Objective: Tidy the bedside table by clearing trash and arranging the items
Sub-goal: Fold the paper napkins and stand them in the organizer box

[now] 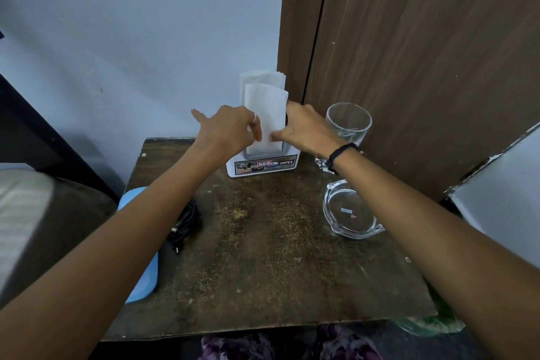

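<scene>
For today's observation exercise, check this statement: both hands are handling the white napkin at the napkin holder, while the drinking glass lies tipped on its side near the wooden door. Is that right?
Not quite. The head view shows the drinking glass standing upright, not tipped over, near the wooden door. The rest holds: the left hand and right hand both handle the white napkin at the napkin holder.
</scene>
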Demonstrator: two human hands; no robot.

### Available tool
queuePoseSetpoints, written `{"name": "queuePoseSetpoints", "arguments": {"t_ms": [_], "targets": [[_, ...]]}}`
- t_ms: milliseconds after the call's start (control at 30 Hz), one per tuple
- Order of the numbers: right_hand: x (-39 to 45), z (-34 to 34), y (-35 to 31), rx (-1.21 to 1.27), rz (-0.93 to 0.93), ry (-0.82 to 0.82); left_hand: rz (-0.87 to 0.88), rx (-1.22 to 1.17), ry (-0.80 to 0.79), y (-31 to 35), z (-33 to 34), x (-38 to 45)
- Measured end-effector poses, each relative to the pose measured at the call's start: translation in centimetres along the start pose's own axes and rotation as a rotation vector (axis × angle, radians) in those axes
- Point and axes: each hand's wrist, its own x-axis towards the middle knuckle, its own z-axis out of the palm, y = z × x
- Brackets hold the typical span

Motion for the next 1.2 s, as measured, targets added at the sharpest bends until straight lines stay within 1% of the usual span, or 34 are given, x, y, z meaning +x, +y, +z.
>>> {"name": "queuePoseSetpoints", "arguments": {"t_ms": [33,133,267,400,467,533,600,667,767,833,900,967,1033,1100,1200], "targets": [[-0.1,-0.3,0.0,0.051,0.004,-0.001,-0.007,-0.023,-0.006,-0.1,0.0,0.0],[-0.4,-0.8,-0.1,0.164,-0.013,0.097,-0.025,-0.055,0.029,-0.3,0.0,-0.5],[-0.9,0.0,0.1,0.115,-0.012,0.136,-0.056,-0.032,0.073,0.0,0.2,-1.3],[-0.8,0.1,-0.2,0.066,-0.025,0.105,-0.031,0.001,0.094,0.3,0.3,-1.2],[-0.6,-0.3,-0.4,0.073,-0.032,0.099,-0.024,-0.020,0.121,-0.1,0.5,-1.3],[-0.5,-0.5,-0.5,0.096,-0.031,0.127,-0.045,-0.066,0.165,-0.6,0.5,-1.5],[-0.4,-0.3,-0.6,0.061,-0.026,0.159,-0.060,-0.047,0.204,-1.0,0.4,-1.5],[-0.3,0.2,-0.8,0.013,-0.027,0.157,-0.067,-0.005,0.189,-1.2,-0.1,-1.4],[0.0,0.5,-1.0,0.016,-0.040,0.139,-0.090,-0.005,0.120,-1.0,-0.4,-1.1],[0.0,0.2,-1.2,0.032,-0.045,0.142,-0.098,-0.030,0.116,-0.9,-0.3,-1.2],[-0.1,0.1,-1.3,0.048,-0.039,0.188,-0.098,-0.088,0.156,-1.0,0.1,-1.4],[-0.3,0.2,-1.5,0.051,-0.015,0.237,-0.093,-0.189,0.212,-1.3,0.6,-1.9],[-0.5,0.4,-1.6,0.014,0.004,0.222,-0.093,-0.277,0.232,-1.5,1.0,-2.3],[-0.7,1.0,-1.5,-0.063,-0.020,0.200,-0.104,-0.303,0.230,-1.3,1.1,-2.5],[-1.0,1.6,-1.6,-0.102,-0.041,0.241,-0.143,-0.285,0.224,-1.0,0.9,-2.6]]}}
